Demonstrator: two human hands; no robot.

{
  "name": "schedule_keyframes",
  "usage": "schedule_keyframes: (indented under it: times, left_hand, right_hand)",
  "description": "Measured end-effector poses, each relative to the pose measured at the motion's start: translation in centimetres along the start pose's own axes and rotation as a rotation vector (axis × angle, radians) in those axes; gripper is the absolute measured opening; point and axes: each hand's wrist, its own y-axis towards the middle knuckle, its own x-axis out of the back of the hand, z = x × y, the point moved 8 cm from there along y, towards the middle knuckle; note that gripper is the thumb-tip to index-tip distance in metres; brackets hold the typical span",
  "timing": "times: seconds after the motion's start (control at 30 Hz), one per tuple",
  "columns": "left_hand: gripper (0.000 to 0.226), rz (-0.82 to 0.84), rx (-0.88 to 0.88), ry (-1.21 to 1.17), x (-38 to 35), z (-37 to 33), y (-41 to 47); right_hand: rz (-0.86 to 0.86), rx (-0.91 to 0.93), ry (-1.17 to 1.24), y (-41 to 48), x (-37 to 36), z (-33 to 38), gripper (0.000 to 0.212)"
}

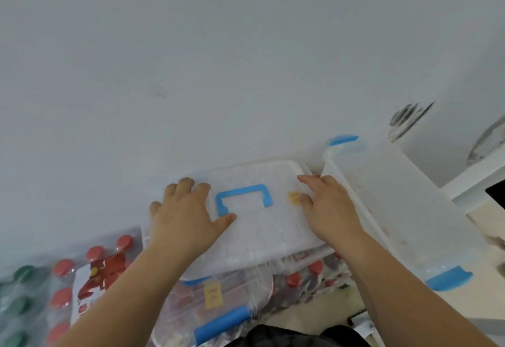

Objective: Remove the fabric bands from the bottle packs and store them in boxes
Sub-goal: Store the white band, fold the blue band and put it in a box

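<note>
A single wide-angle camera sat on the person's head, facing forward and down, close above the box lid [259, 231] low in the frame. The view was tilted so that a white wall [191, 45] filled its upper half.

The lid [259, 226] at 6 o'clock is frosted, translucent plastic with a faint grid, its handle [244, 196] smooth blue plastic; the box [410, 210] at 3 o'clock is the same milky matt plastic; bottle packs [90, 278] at 7 o'clock wear glossy, crinkled film

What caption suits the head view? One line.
Left hand and right hand rest flat on a translucent plastic lid with a blue handle.
</note>
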Motion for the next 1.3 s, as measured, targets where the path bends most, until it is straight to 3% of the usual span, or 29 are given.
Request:
schedule_keyframes:
  times: [0.23,0.47,0.73,0.97,1.13,1.3]
  left_hand:
    - [0.081,0.027,-0.022,-0.065,-0.5,-0.6,-1.0]
    - [0.084,-0.083,-0.159,-0.199,2.8,-3.5,-0.5]
    - [0.081,-0.093,-0.508,-0.262,5.2,-12.7,0.3]
    - [0.077,0.087,-0.724,-0.155,2.4,-21.5,0.9]
    - [0.064,0.041,-0.791,-0.010,0.8,-26.2,1.2]
    - [0.069,0.098,-0.841,0.016,-0.6,-28.7,2.0]
  right_hand:
    - [-0.064,0.042,0.040,-0.3,0.7,0.6,0.037]
    - [-0.240,0.042,-0.003,-1.8,7.1,-0.9,0.036]
    - [-0.413,-0.273,0.004,-6.1,12.9,-9.9,0.037]
    - [-0.518,-0.565,0.080,-12.6,14.1,-16.0,0.038]
    - [-0.589,-0.722,0.205,-15.7,13.9,-18.6,0.034]
    - [-0.643,-0.796,0.345,-15.4,12.9,-18.4,0.032]
